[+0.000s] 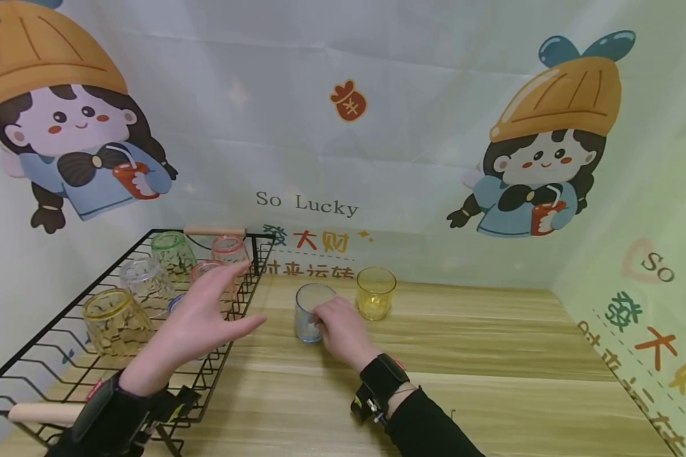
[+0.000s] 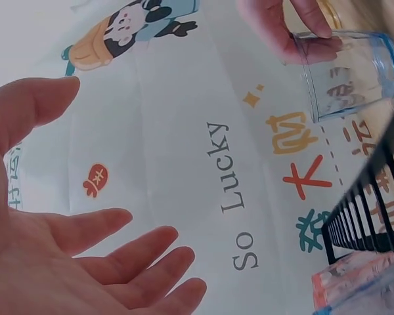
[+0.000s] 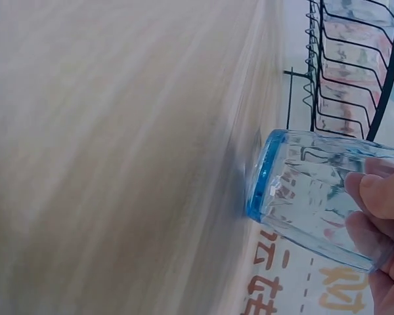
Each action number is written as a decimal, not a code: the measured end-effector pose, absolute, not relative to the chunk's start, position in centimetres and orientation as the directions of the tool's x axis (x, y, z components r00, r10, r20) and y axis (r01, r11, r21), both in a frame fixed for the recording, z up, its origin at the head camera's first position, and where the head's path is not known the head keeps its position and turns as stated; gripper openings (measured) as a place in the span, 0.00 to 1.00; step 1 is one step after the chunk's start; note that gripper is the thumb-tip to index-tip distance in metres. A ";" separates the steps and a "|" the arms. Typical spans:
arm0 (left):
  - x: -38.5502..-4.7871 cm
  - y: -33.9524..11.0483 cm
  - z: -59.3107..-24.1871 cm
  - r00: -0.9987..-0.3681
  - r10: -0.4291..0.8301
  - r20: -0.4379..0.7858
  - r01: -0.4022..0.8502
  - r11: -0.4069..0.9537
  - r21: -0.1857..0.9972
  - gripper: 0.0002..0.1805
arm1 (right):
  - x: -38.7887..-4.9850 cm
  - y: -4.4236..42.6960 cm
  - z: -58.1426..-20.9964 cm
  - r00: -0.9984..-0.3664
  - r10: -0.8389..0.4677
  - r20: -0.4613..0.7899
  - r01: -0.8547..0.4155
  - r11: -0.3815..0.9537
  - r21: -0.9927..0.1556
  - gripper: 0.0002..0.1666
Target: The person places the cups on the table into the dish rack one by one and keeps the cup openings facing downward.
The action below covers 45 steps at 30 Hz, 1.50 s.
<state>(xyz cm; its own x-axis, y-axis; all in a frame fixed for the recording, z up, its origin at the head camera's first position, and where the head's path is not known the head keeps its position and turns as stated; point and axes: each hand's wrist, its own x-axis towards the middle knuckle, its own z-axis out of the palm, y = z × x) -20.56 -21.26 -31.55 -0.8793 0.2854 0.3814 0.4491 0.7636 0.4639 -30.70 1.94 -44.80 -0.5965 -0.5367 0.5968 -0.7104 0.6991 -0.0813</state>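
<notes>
My right hand (image 1: 345,330) pinches the rim of a clear, blue-tinted drinking glass (image 1: 306,322), fingers inside its mouth. The glass (image 3: 315,190) stands upright at the table; its thick blue base is close to the wood, and whether it touches I cannot tell. Just right of it stands a yellow glass (image 1: 375,299). My left hand (image 1: 197,311) hovers over the right side of a black wire rack (image 1: 64,313), thumb and fingers spread, holding nothing. In the left wrist view the left palm (image 2: 72,262) is bare.
Upside-down glasses sit in the rack: green (image 1: 173,257), clear (image 1: 145,285), amber (image 1: 117,325) and pink (image 1: 230,249); others are partly hidden behind the left hand. The rack has wooden handles (image 1: 48,413). A printed cloth (image 1: 411,158) hangs behind the wooden table (image 1: 491,343).
</notes>
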 end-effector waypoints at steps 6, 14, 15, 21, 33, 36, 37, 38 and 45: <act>-20.4 -20.7 -31.4 -0.878 0.274 0.392 0.451 0.748 0.487 0.49 | -30.6 2.4 -45.0 -0.643 -0.490 0.588 -0.686 0.710 -0.158 0.10; -20.0 -20.2 -31.1 -0.878 0.247 0.411 0.447 0.732 0.514 0.49 | -30.4 2.9 -45.5 -0.659 -0.427 0.620 -0.672 0.704 -0.230 0.10; -20.0 -20.1 -31.1 -0.878 0.243 0.412 0.445 0.731 0.517 0.48 | -30.4 3.0 -45.5 -0.660 -0.421 0.622 -0.671 0.703 -0.237 0.09; -19.9 -19.8 -31.1 -0.874 0.224 0.430 0.447 0.718 0.534 0.49 | -30.2 3.3 -45.1 -0.669 -0.390 0.632 -0.672 0.680 -0.292 0.08; -20.0 -19.5 -30.9 -0.868 0.211 0.449 0.454 0.702 0.548 0.49 | -29.4 4.3 -44.2 -0.660 -0.296 0.690 -0.690 0.601 -0.402 0.07; -20.0 -19.4 -30.9 -0.867 0.211 0.451 0.457 0.697 0.553 0.49 | -29.2 4.5 -44.1 -0.656 -0.278 0.702 -0.694 0.588 -0.416 0.08; -20.0 -19.4 -30.8 -0.867 0.211 0.452 0.458 0.695 0.555 0.49 | -29.1 4.6 -44.0 -0.647 -0.270 0.713 -0.701 0.579 -0.417 0.08; -20.0 -19.3 -30.8 -0.866 0.211 0.454 0.461 0.691 0.557 0.49 | -29.0 4.7 -43.9 -0.639 -0.261 0.723 -0.708 0.568 -0.420 0.08; -20.0 -19.1 -30.8 -0.858 0.208 0.470 0.473 0.678 0.563 0.49 | -28.3 5.2 -42.9 -0.591 -0.189 0.784 -0.748 0.493 -0.445 0.09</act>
